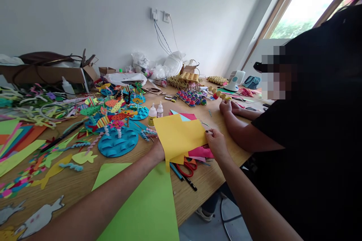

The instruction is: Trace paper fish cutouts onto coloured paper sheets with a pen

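Observation:
A sheet of yellow paper (181,135) with cut, uneven edges is raised over the table in front of me. My right hand (216,141) pinches its right edge between thumb and fingers. Behind the sheet's lower left side is my left hand (158,150); the paper hides its fingers. Just below lie red-handled scissors (189,169), a black pencil (190,183) and a blue pencil (177,172). A large green sheet (138,203) lies beneath my left forearm. Pink paper (201,152) shows beside my right hand.
Blue bases with paper fish (117,142) stand left of my hands. Two glue bottles (152,115) stand behind the yellow sheet. Egg cartons (186,79) and plastic bags (172,64) lie at the back. Another person (319,128) sits at right, hands (229,106) together over the table.

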{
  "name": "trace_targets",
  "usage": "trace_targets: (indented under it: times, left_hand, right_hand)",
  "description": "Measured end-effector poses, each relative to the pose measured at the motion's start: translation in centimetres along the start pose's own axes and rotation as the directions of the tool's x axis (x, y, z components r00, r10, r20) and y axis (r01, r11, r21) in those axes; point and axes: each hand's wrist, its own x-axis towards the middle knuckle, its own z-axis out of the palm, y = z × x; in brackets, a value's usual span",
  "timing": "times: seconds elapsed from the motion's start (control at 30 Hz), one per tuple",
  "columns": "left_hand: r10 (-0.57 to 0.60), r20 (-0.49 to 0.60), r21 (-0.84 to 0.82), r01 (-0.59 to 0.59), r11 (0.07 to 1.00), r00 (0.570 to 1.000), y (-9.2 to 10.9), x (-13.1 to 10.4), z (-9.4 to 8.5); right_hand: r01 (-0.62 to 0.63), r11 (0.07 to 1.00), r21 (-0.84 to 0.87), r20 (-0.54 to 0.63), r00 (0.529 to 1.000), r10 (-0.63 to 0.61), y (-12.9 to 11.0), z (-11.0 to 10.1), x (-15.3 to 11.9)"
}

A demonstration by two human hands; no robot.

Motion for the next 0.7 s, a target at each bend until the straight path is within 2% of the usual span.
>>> trace_targets:
  times: [0.13,0.27,0.43,0.53,0.57,0.6,0.63,0.7]
  left_hand:
    - [0.065,-0.098,0.228,-0.041,0.973,0.993,1.1,-2.5,-0.5]
    - [0.153,-0.169,0.425,-0.068,0.903,0.974,2.5,-5.2,-1.0]
    - [0.224,-0.195,0.648,-0.046,0.760,0.955,5.4,-8.8,-0.7]
    - [0.206,-0.161,0.760,-0.011,0.650,0.965,6.9,-12.5,-0.3]
    - [0.187,-0.127,0.812,-0.006,0.584,0.974,7.0,-14.1,-0.3]
    - [0.135,-0.009,0.931,-0.041,0.363,0.991,6.7,-15.8,-0.4]
    - [0.055,0.103,0.982,-0.110,0.152,0.993,6.1,-17.5,-0.7]
    - [-0.091,0.290,0.940,-0.302,-0.162,0.953,4.1,-20.8,-1.9]
  right_hand:
    - [0.025,0.970,-0.243,0.026,0.999,-0.019,0.9,0.1,1.0]
    - [0.084,0.879,-0.470,0.045,0.996,-0.072,1.4,0.4,1.6]
    - [0.144,0.735,-0.662,0.060,0.988,-0.140,0.7,0.3,1.2]
    - [0.168,0.684,-0.710,0.063,0.982,-0.176,0.4,-0.2,0.3]
    - [0.179,0.675,-0.716,0.067,0.980,-0.189,0.4,-0.4,-0.1]
    - [0.199,0.671,-0.714,0.078,0.975,-0.207,0.3,-0.6,-0.6]
    - [0.224,0.671,-0.706,0.094,0.970,-0.225,0.2,-0.7,-1.2]
    - [0.354,0.694,-0.627,0.170,0.931,-0.322,-0.1,-0.8,-2.8]
